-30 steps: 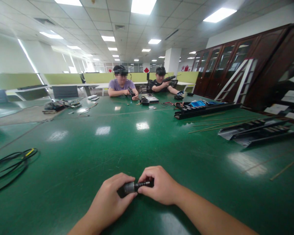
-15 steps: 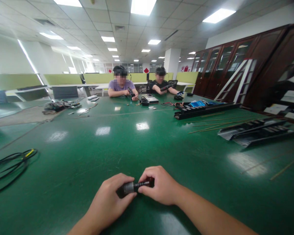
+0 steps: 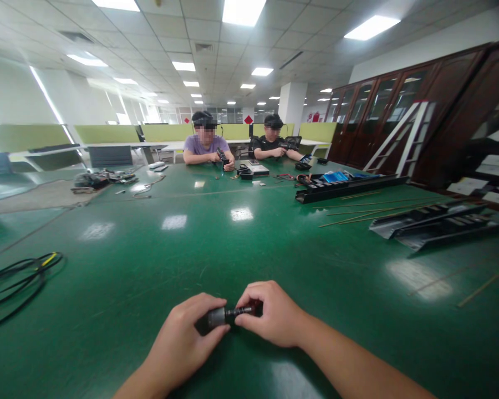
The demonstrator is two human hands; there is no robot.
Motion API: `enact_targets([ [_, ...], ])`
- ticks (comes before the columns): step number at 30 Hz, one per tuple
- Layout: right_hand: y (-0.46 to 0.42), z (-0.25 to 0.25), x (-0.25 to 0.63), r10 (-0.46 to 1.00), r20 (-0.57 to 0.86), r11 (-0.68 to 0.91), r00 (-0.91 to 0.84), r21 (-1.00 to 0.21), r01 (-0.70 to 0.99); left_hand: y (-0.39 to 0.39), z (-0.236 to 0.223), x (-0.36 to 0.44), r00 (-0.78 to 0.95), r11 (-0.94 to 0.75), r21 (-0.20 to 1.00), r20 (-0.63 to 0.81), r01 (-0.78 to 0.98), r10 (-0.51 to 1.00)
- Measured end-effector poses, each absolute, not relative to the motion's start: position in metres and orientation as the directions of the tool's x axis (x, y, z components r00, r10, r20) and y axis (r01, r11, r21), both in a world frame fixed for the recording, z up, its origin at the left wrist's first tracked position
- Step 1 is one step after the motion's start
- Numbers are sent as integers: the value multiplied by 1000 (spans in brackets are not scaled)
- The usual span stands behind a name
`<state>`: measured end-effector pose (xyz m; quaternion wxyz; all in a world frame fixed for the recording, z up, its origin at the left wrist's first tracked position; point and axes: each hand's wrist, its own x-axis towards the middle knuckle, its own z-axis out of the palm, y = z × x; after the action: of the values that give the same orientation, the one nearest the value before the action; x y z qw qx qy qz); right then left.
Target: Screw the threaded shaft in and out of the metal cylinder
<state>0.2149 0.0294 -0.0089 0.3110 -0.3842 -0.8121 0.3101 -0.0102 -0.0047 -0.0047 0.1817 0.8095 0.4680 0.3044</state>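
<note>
My left hand point(image 3: 185, 330) is closed round a dark cylinder with a grey metal band point(image 3: 217, 317); thumb and fingers press on it from both sides. From its right end a thin, stepped shaft point(image 3: 235, 313) runs toward my right hand point(image 3: 276, 317). The fingertips of that hand pinch the shaft's far part, where a bright metal pin and a dark reddish piece point(image 3: 256, 308) show between thumb and forefinger. Whether these are one piece or two joined cannot be made out. Both hands are low over the green table point(image 3: 183, 249), near its front edge.
A coiled black cable point(image 3: 20, 282) lies at the left. Black metal channels point(image 3: 441, 227) and thin rods point(image 3: 357, 219) are at the right. Across the table, two people point(image 3: 203, 144) handle dark tools among small parts. A ladder point(image 3: 416, 138) leans by the cabinets.
My two hands keep almost the same place and grip on the dark cylinder. Across the table, the right-hand person has drawn an arm in and shifted the dark tool.
</note>
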Motion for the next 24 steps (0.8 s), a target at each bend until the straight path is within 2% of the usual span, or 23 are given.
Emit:
enact_targets([
  [24, 28, -7, 217, 816, 284, 516, -504, -750, 413, -6, -3, -12, 359, -502, 577, 351, 644, 865],
])
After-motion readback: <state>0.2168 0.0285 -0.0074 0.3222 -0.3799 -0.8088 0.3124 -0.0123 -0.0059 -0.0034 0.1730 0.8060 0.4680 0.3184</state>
